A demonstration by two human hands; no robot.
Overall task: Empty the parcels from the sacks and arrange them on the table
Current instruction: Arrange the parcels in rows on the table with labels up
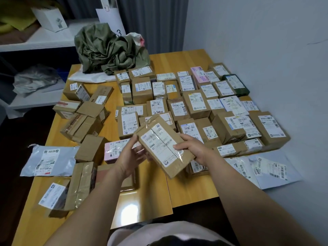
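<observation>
Head cam, taped parcel (pixel 160 146) held betw. left grip (pixel 131 155) & right grip (pixel 193 148), above table (pixel 186 189).

The print on the held parcel (pixel 159 144) is too blurred to read; the left hand (pixel 131 156) hides part of a pink parcel (pixel 111 150).

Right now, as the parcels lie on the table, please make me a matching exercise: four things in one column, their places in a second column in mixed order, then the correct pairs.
Things
1. crumpled olive-green fabric sack
2. grey plastic mailer bag
3. taped brown cardboard parcel with white label
4. dark green flat box

Places
A. back right part of the wooden table
B. held by the left hand and right hand
C. back left part of the table
D. overhanging the table's left edge

Pairs: 1-C, 2-D, 3-B, 4-A
</observation>
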